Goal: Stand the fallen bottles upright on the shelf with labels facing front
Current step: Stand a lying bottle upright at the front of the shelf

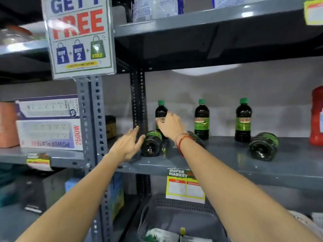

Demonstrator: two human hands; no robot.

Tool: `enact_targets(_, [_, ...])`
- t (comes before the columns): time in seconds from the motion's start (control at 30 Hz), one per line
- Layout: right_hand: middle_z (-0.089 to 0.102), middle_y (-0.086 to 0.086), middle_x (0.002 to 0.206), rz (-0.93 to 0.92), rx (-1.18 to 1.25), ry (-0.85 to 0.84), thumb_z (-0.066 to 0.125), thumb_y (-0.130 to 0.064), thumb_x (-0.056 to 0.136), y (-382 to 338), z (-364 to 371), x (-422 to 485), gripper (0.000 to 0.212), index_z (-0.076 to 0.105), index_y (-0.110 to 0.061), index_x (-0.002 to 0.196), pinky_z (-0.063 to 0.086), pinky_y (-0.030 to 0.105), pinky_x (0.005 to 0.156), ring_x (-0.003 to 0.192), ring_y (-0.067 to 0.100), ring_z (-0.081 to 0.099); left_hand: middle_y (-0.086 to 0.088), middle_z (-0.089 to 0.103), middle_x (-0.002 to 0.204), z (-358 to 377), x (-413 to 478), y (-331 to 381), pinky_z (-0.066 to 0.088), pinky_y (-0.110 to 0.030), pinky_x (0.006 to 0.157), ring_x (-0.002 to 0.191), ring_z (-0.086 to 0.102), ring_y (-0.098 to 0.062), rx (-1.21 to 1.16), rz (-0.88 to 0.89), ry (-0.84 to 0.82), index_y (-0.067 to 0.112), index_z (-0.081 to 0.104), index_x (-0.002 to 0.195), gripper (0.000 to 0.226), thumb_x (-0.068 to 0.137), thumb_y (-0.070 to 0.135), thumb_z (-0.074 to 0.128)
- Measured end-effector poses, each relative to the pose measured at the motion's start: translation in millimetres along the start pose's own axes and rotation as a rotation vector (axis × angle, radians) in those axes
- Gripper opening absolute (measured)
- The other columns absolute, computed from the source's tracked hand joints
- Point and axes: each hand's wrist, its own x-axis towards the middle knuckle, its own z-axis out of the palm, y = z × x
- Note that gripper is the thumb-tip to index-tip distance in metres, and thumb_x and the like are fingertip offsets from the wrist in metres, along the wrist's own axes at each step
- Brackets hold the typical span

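Three dark bottles with green caps and green labels stand at the back of the grey shelf [227, 154]: one at the left [161, 110], one in the middle [201, 119], one at the right [243, 120]. Three more lie on their sides, bases toward me: a left one [151, 144], a middle one [198, 139] mostly hidden behind my right wrist, and a right one [264, 148]. My right hand [170, 125] wraps around the label of the left standing bottle. My left hand [128, 145] is open, fingers spread, touching the side of the left fallen bottle.
A perforated grey upright [90, 119] stands left of my left hand, another [139, 102] behind it. A "GET 1 FREE" sign [78, 35] hangs above. A red container [317, 117] is at the shelf's right end. Boxes [49, 123] fill the left bay. A price tag [185, 186] hangs below.
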Motion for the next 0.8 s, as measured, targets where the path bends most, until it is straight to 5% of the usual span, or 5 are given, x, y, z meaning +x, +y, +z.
enact_targets(0.2, [0.058, 0.011, 0.125, 0.427, 0.227, -0.472, 0.062, -0.072, 0.067, -21, 32, -9, 0.088, 0.055, -0.008, 0.127, 0.045, 0.037, 0.099, 0.112, 0.029, 0.056, -0.016, 0.051, 0.138, 19, -33, -13, 0.040, -0.047, 0.100, 0.125, 0.047, -0.032, 0.024, -0.012, -0.127, 0.013, 0.041, 0.136, 0.071, 0.089, 0.064, 0.023])
enact_targets(0.37, [0.066, 0.008, 0.081, 0.540, 0.447, -0.604, 0.070, -0.048, 0.071, -20, 45, -2, 0.039, 0.059, -0.012, 0.081, 0.055, 0.031, 0.076, 0.076, 0.023, 0.063, -0.012, 0.070, 0.099, 30, -44, -14, 0.049, -0.043, 0.074, 0.096, 0.061, -0.033, 0.146, 0.080, 0.082, 0.018, 0.061, 0.097, 0.058, 0.091, 0.059, 0.021])
enact_targets(0.53, [0.063, 0.004, 0.042, 0.625, 0.646, -0.551, 0.071, -0.038, 0.073, -4, 39, -3, 0.030, 0.056, -0.012, 0.072, 0.047, 0.021, 0.035, 0.034, 0.016, 0.061, -0.006, 0.074, 0.087, 39, -52, -14, 0.048, -0.038, 0.059, 0.080, 0.065, -0.028, 0.163, 0.109, 0.302, 0.016, 0.069, 0.087, 0.066, 0.088, 0.053, 0.015])
enact_targets(0.7, [0.071, 0.014, 0.099, 0.581, 0.916, -0.359, 0.076, -0.033, 0.068, 9, 50, -2, 0.050, 0.060, -0.008, 0.109, 0.058, 0.036, 0.075, 0.087, 0.027, 0.069, -0.005, 0.075, 0.080, 45, -50, -18, 0.038, -0.032, 0.050, 0.072, 0.066, -0.027, 0.166, 0.146, 0.373, 0.016, 0.071, 0.082, 0.063, 0.087, 0.048, 0.018])
enact_targets(0.8, [0.068, 0.009, 0.087, 0.531, 0.958, -0.201, 0.079, -0.027, 0.064, 6, 53, -2, 0.041, 0.057, -0.013, 0.095, 0.053, 0.026, 0.056, 0.073, 0.021, 0.067, -0.007, 0.073, 0.077, 45, -50, -19, 0.036, -0.033, 0.051, 0.070, 0.065, -0.029, 0.163, 0.146, 0.388, 0.013, 0.070, 0.082, 0.064, 0.085, 0.045, 0.014])
